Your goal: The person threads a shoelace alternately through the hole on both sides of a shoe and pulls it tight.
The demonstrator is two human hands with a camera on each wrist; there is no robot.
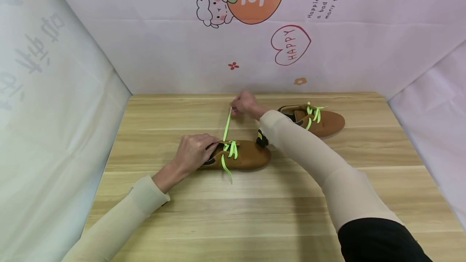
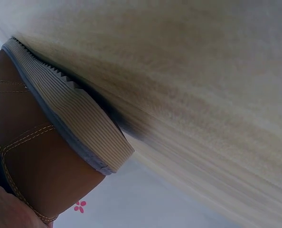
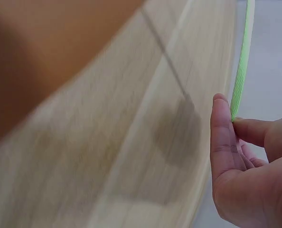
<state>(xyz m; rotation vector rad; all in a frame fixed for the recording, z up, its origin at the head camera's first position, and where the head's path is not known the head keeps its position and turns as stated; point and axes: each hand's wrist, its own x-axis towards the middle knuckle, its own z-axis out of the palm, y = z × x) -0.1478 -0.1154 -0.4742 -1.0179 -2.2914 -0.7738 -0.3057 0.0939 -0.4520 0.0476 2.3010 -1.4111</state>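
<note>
A brown shoe (image 1: 253,155) with neon green laces lies on its sole on the wooden table, toe to the right. My left hand (image 1: 194,148) grips it at the opening, fingers by the far edge of the collar. The left wrist view has the shoe's brown leather heel (image 2: 51,156) and ribbed sole up close, a bit of the hand (image 2: 8,209) below. Beyond the shoe, my right hand (image 1: 245,103) pinches one end of the green shoelace (image 1: 227,124) between thumb and fingers, pulled taut away from the eyelets. The other lace end (image 1: 225,168) hangs over the near side.
A second brown shoe (image 1: 329,122) with green laces stands at the back right, partly behind my right sleeve (image 1: 291,136). White printed sheets (image 1: 164,51) rise behind and beside the wooden table (image 1: 218,221).
</note>
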